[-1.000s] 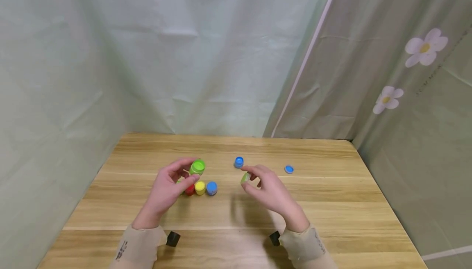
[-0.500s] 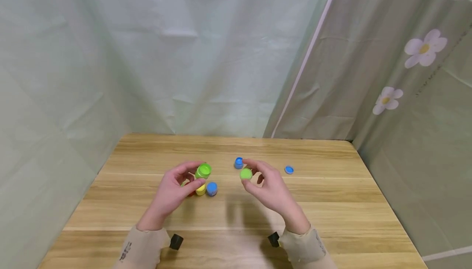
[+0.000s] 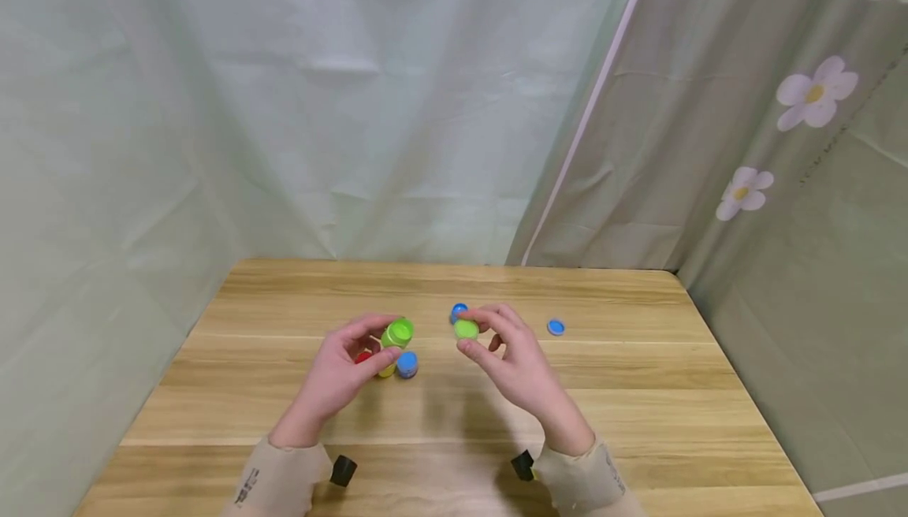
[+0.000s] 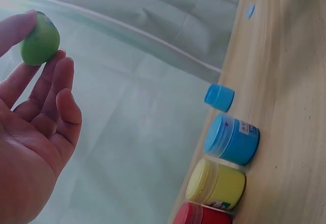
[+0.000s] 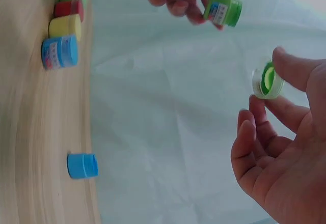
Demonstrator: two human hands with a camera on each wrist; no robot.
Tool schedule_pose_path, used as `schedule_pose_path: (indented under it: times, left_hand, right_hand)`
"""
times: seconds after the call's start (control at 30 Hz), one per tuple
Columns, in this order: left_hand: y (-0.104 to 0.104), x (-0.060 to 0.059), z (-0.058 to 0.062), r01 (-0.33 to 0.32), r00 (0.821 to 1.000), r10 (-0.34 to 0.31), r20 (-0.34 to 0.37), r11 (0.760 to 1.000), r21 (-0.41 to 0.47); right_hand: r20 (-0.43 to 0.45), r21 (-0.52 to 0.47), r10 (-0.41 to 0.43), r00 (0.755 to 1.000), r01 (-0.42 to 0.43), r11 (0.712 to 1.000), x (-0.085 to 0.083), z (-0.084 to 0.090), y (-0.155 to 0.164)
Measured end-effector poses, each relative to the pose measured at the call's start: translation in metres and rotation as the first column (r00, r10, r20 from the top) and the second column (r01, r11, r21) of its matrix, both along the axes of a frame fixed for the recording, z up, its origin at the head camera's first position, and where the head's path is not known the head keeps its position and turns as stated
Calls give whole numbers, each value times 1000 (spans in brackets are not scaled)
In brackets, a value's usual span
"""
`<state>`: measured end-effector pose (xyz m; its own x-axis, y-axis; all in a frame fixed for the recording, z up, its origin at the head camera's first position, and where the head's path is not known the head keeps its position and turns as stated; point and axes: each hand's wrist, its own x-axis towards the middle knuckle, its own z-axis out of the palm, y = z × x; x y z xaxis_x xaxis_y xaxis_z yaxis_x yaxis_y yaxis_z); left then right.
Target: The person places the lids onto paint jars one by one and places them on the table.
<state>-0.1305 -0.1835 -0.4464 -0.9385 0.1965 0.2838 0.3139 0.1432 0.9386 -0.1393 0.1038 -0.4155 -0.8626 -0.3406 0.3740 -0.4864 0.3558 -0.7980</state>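
Note:
My left hand pinches a small green jar between thumb and fingers, raised above the wooden table; the left wrist view shows the same jar at the fingertips. My right hand pinches the green lid just to the jar's right, a short gap apart. From the right wrist, the lid sits edge-on between thumb and fingers, with the green jar above it.
Under my left hand stand a red jar, a yellow jar and a blue jar in a row. A small blue pot sits behind my right hand; a loose blue lid lies further right. Curtains close off the back and sides.
My left hand has carried the green jar rightwards and my right hand has brought the green lid leftwards, so the gap between them has shrunk. The lid has turned in my fingers.

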Motion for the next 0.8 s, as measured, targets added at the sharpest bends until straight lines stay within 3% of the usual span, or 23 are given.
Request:
schedule_pose_path:
  times: [0.2,0.5,0.8]
  left_hand:
    - [6,1,-2,35,999,-35,-35,999,-1]
    - [12,2,-10,53,998,-52,-37,998,25]
    - [13,0,-8,57,998,-56,-40,998,2]
  right_hand:
    - [-38,-36,50,998,-52,998,4,3,-8]
    - [-56,-25,93,994,-94,995,10,1,-15]
    - [-102,29,101,990,-99,995,8,2,-17]
